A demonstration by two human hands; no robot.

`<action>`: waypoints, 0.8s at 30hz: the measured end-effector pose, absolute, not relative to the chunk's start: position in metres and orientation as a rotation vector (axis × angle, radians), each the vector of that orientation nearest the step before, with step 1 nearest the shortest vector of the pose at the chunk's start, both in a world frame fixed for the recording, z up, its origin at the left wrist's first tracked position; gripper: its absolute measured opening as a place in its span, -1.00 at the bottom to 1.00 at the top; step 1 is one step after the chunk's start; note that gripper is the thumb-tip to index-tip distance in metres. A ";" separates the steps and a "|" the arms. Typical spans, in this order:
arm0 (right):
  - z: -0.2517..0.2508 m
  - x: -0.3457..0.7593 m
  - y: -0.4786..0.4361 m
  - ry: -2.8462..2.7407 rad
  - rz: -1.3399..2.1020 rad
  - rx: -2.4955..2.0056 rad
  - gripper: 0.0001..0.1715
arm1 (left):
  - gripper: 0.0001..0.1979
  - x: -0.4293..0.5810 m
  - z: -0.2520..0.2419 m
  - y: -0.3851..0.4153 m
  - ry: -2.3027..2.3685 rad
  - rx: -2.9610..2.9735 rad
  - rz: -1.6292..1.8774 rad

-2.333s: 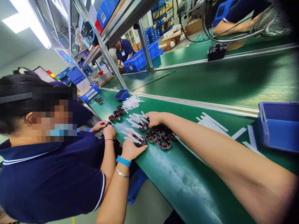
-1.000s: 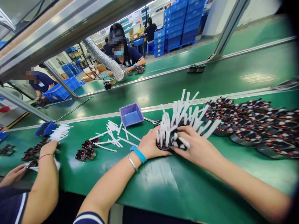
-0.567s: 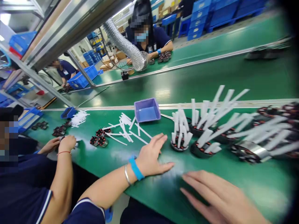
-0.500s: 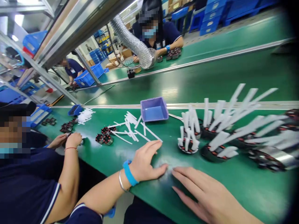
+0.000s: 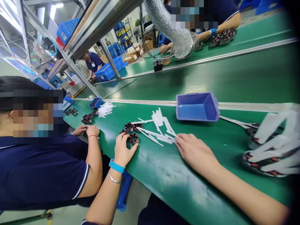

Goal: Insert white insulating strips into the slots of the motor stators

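My left hand (image 5: 123, 147) curls around a round motor stator (image 5: 133, 138) with dark teeth and red-orange windings, thumb on its right side. It rests on the green bench in a small cluster with other stators (image 5: 128, 127). My right hand (image 5: 195, 151) has its fingertips pressed together at the ends of loose white strips (image 5: 160, 136), which lie scattered between my hands. The fingers seem to pinch one strip, though the contact is partly hidden. At the right edge, stators (image 5: 264, 162) bristle with upright white strips, blurred.
A purple-blue bin (image 5: 197, 107) stands behind my right hand, with scissors (image 5: 239, 122) to its right. A co-worker (image 5: 47, 175) sits close on the left, near a strip pile (image 5: 106, 109). A silver duct (image 5: 173, 31) hangs above the far bench.
The view has swung left. My left hand has gone from bare bench to the stator cluster and gripped one. My right hand has moved to the loose strips, its fingers now together.
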State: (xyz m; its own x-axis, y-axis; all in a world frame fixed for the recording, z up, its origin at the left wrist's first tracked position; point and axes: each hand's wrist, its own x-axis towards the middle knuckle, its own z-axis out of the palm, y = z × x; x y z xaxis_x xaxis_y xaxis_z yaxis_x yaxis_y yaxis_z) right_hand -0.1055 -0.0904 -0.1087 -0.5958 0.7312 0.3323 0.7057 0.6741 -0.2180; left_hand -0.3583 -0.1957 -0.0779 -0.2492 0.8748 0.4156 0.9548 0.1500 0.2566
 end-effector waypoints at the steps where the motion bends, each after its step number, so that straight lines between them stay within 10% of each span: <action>1: -0.111 -0.098 -0.092 -2.504 0.100 -1.083 -0.66 | -0.61 -0.357 -0.079 -0.199 -2.222 -1.839 -0.738; 20: -0.101 -0.044 -0.096 -2.408 0.068 -1.234 -0.70 | -0.90 -0.324 -0.054 -0.207 -2.134 -2.268 -0.372; 24: -0.090 -0.042 -0.113 -2.240 0.007 -1.148 -0.70 | -0.98 -0.313 -0.032 -0.216 -2.201 -2.205 -0.757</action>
State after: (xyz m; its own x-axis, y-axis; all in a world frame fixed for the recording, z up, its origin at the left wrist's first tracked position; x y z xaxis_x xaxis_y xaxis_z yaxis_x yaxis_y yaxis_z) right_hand -0.0424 -0.1135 -0.0896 -0.4345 0.7366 0.5182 0.7336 0.6233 -0.2709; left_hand -0.3133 -0.2161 -0.0321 -0.0531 0.9585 0.2800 0.9280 -0.0562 0.3684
